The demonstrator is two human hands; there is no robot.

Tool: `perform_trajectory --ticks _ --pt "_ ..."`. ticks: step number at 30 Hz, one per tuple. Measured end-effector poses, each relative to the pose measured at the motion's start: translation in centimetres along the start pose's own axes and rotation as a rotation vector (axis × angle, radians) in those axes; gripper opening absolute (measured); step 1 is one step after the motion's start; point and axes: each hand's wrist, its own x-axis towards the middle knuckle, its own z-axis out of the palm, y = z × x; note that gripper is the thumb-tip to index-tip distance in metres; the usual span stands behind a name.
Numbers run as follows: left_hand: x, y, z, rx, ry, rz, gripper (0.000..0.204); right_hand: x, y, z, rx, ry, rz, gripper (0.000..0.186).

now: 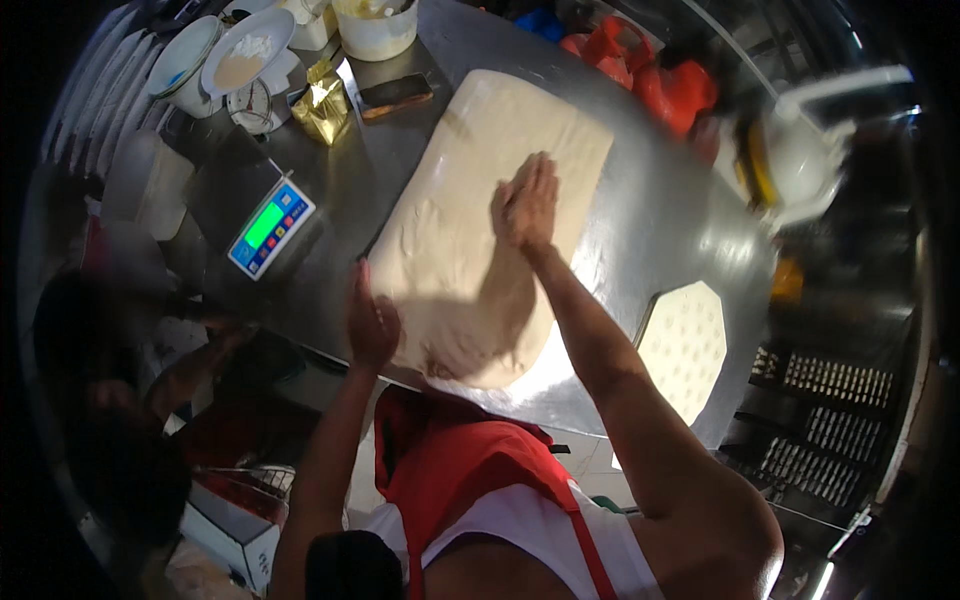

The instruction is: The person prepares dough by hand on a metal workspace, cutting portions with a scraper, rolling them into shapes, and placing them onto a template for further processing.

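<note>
A large slab of pale dough (pixel 470 220) lies flat across the metal table (pixel 660 225), its near end reaching the front edge. My right hand (pixel 531 203) rests palm down on the dough's right half, fingers stretched out and pointing away from me. At the left near edge of the dough, my left hand (pixel 372 318) stands on its side with straight fingers, its palm turned toward the slab. Neither hand grips anything. Shallow dents and folds mark the dough's surface near its front end, where my arm's shadow falls.
A digital scale (pixel 270 228) with a green display sits left of the dough. Behind it are a gold foil package (pixel 322 103), a dark flat block (pixel 396 95), a bowl with powder (pixel 245 55) and a white tub (pixel 377 28). A dotted cream board (pixel 686 350) lies right; another person is at left.
</note>
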Motion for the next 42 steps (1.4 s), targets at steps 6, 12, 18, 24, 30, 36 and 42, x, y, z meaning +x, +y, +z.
perform_trajectory --ticks 6,12,18,24,30,36,42 --pt "1.8 3.4 -0.2 0.204 -0.167 -0.109 0.070 -17.2 -3.9 -7.9 0.002 -0.303 -0.206 0.098" --pt "2.1 1.1 -1.2 0.250 -0.344 -0.273 0.084 -26.1 -1.7 -15.1 0.321 -0.531 -0.460 0.092" --pt "1.9 3.4 -0.7 0.274 -0.271 -0.138 0.087 -13.7 -4.9 -16.1 1.034 -0.797 0.188 0.034" --pt "-0.6 1.2 0.2 0.132 -0.052 -0.103 0.083 6.8 -15.3 -7.3 0.971 -0.616 -0.280 0.039" --pt "1.0 2.0 -1.0 -0.021 -0.067 -0.102 0.088 31.0 -23.5 -0.8 0.121 -0.285 -0.534 0.064" --pt "2.1 2.2 -1.8 0.051 -0.175 -0.208 0.091 42.9 -22.2 6.9 -0.265 -0.727 -0.628 0.071" --pt "2.2 1.6 -2.7 0.070 -0.243 -0.225 0.086 43.3 -25.2 8.1 -0.249 -0.868 -0.675 0.072"
